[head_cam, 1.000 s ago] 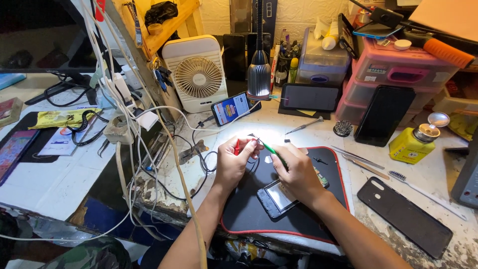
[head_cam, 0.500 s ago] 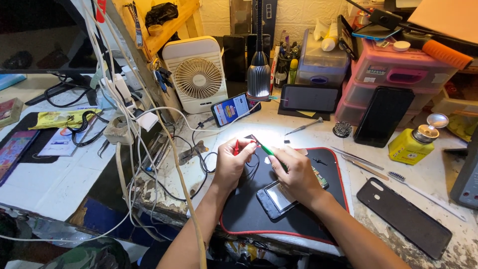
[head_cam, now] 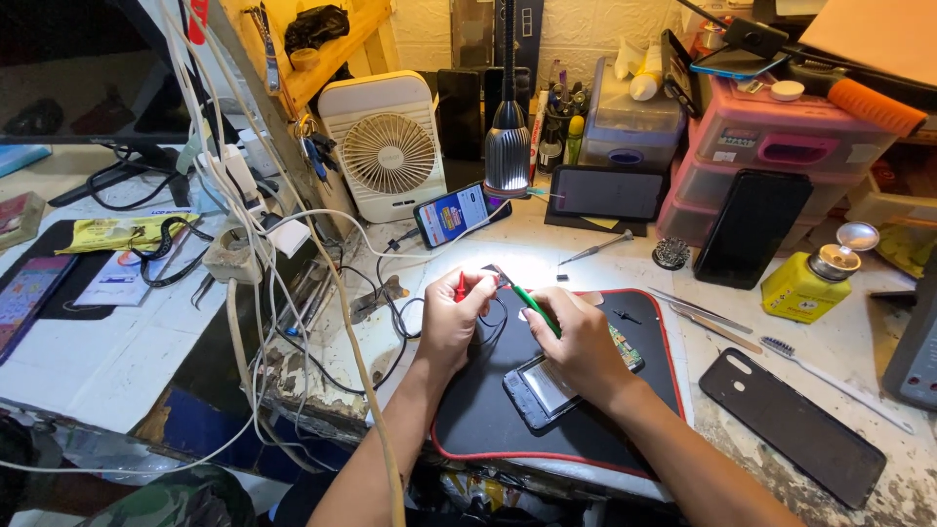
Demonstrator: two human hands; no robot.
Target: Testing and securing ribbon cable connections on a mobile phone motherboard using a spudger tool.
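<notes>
On the black repair mat (head_cam: 586,429) we pinch a red probe (head_cam: 460,286) in our closed left hand (head_cam: 451,322) and a green-handled tool (head_cam: 535,308) in our closed right hand (head_cam: 576,342), above the opened phone (head_cam: 539,392). Light, thin and likely fragile; grip handles only.

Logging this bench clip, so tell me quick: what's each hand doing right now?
Left hand: closed on a red probe.
Right hand: closed on a green tool, over the opened phone.
</notes>
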